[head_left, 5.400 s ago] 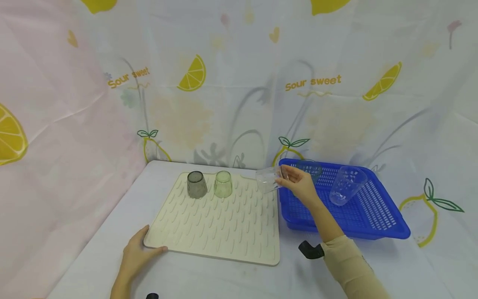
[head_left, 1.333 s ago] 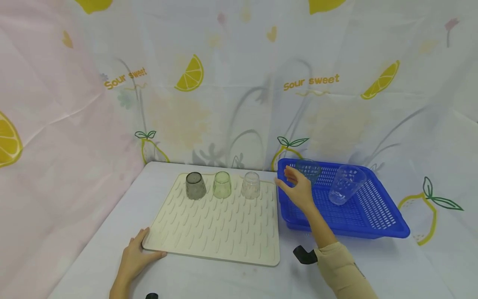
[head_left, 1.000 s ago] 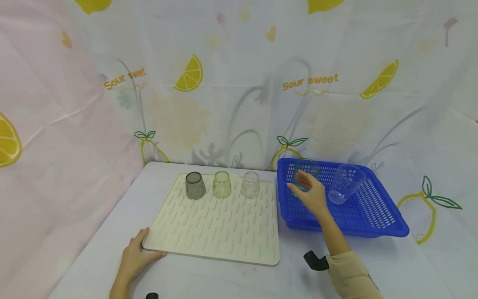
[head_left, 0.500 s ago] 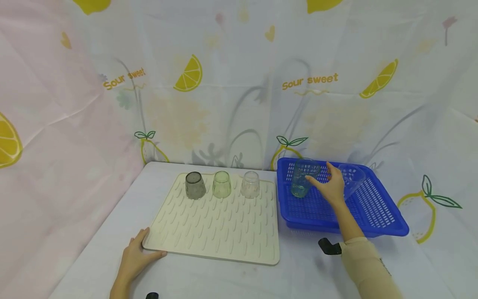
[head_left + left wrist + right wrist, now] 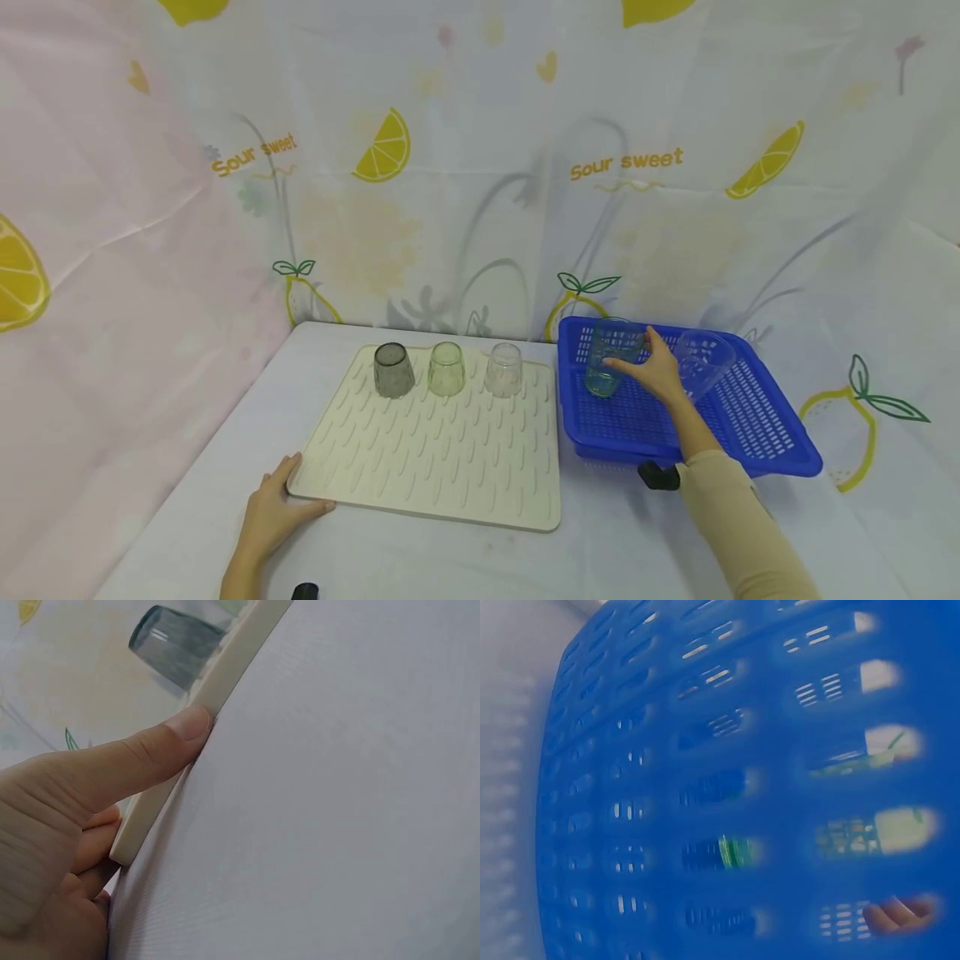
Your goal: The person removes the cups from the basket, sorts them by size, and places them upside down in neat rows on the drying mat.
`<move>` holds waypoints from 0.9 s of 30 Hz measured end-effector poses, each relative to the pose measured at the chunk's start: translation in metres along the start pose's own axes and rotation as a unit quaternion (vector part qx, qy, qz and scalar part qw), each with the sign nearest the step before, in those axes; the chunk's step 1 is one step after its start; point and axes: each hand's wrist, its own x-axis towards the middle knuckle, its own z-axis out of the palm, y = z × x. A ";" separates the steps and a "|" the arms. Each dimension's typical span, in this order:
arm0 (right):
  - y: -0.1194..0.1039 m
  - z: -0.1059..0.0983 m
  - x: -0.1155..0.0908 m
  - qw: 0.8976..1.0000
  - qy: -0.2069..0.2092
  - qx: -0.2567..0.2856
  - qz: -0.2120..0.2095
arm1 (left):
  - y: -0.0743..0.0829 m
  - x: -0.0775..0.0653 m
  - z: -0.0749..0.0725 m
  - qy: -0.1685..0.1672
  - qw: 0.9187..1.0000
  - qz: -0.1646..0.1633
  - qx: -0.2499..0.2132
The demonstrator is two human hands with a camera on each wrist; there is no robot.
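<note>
The teal-tinted clear glass tumbler (image 5: 602, 382) stands at the left end of the blue plastic lattice basket (image 5: 772, 421), its wider end up. The right hand (image 5: 660, 367) is at it, thumb in front of the glass and a finger by its right side; the other fingers are hidden, and I can't tell whether they grasp it or merely touch. Through the basket's slots the right wrist view gives only a blurred scrap of green and a few fingertips (image 5: 900, 913).

Just right of that hand, a colourless clear tumbler (image 5: 705, 362) sits in the basket, partly covered by the hand and wrist.

To the left lies the cream ridged rectangular mat (image 5: 435, 458). Near its far edge stand a smoky grey glass (image 5: 393, 371), a pale green glass (image 5: 447, 369) and a colourless short glass (image 5: 503, 371), set apart. The left hand (image 5: 272, 510) holds the mat's near left corner between thumb and fingers; from its wrist, the green glass is cropped to a sliver.

A black object (image 5: 305, 592) on the white-covered tabletop (image 5: 450, 562) side is cut off below. The beige sleeve (image 5: 738, 525) also runs out of sight.
</note>
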 end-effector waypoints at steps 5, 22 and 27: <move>0.003 0.004 0.004 1.000 -0.013 0.025 0.000 | 0.000 0.001 0.001 -0.004 1.000 -0.002 -0.001; 0.002 0.012 0.003 0.999 0.011 0.045 -0.026 | -0.001 0.000 0.000 0.008 1.000 -0.003 0.002; 0.000 0.010 -0.001 0.997 0.010 0.079 -0.025 | -0.001 0.000 0.001 0.008 1.000 -0.001 0.003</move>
